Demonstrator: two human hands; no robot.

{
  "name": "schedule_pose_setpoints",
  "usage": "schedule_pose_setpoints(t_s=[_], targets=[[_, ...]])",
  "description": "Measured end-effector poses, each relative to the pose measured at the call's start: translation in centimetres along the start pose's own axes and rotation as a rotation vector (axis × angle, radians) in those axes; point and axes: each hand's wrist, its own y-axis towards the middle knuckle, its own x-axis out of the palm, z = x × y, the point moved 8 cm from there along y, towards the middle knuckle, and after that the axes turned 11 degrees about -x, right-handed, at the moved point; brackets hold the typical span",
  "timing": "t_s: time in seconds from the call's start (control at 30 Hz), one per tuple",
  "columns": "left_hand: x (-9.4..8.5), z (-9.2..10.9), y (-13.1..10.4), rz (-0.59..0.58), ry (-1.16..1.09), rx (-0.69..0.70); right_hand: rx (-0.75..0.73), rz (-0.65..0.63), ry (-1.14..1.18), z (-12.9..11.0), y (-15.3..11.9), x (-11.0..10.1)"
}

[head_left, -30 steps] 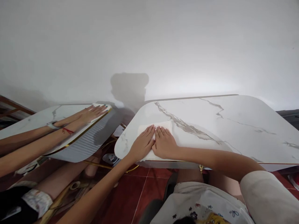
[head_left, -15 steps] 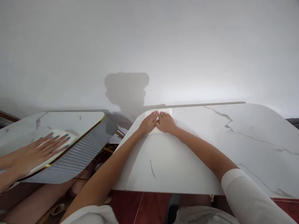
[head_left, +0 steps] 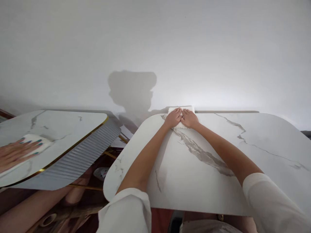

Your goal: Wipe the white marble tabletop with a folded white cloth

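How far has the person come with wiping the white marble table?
Both hands, left hand and right hand, press a folded white cloth flat at the far edge of the white marble-patterned table. The middle strip under the arms looks covered. The wide part on the right and the near left corner seem left.

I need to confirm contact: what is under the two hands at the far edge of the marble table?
A folded white cloth lies flat under the left hand and right hand, on the marble table. Its edges show beyond the fingers; its middle and the tabletop beneath are covered.
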Motion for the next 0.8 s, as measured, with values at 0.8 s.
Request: schedule_pose_setpoints(t_s=[0.8], targets=[[-6.6,11.8,-25.5,0.046,-0.018,-0.08,-0.132,0.111,0.03,-16.2,-21.5,-4.4]])
